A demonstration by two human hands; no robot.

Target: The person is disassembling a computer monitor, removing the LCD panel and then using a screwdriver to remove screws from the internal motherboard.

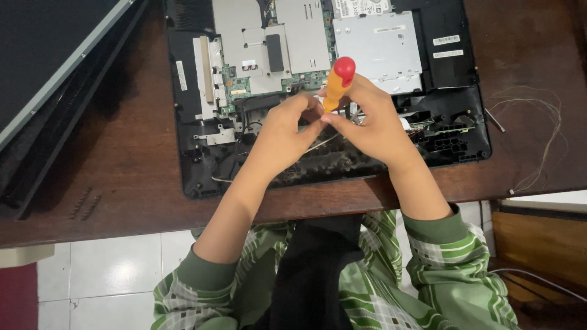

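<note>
**Holding a screwdriver over an opened computer chassis**

Head view: the right hand point(373, 125) wraps its fingers around an orange screwdriver point(336, 85) with a red cap, standing nearly upright above the middle of the opened black chassis point(189, 177). The left hand point(284, 131) pinches its fingertips together just beside the shaft, touching the right hand; what it pinches is too small to tell. The chassis lies on a dark wooden table point(122, 177). Thin loose wires point(544, 134) lie at the right, and a flat dark panel point(43, 67) at the far left.
</note>
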